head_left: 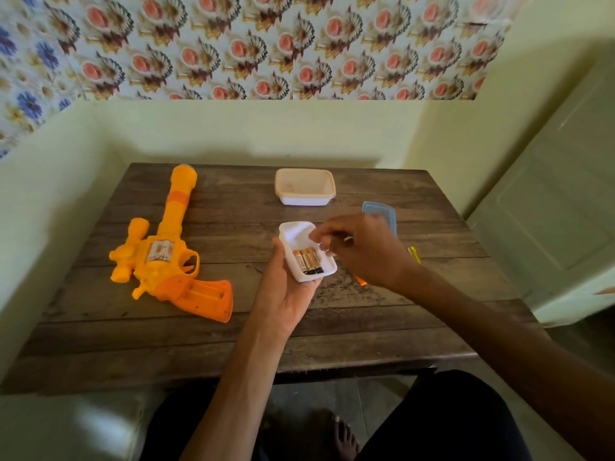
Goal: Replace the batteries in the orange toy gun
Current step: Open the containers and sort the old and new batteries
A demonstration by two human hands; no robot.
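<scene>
The orange toy gun [166, 251] lies on the left of the wooden table [233, 331], barrel pointing away, its grip battery compartment [203, 291] open and bare. My left hand [283, 294] holds a small white tub [301, 241] above the table's middle; three gold-and-black batteries [307, 260] lie side by side inside it. My right hand [356, 247] hovers over the tub's right rim with fingers curled down toward the batteries; whether they touch one is not clear.
A larger white tub [304, 187] stands at the back centre. A blue lid [379, 214] lies behind my right hand. A yellow-handled tool [414, 254] and an orange piece [361, 281] peek out beside my right wrist. Walls enclose the table's back and left.
</scene>
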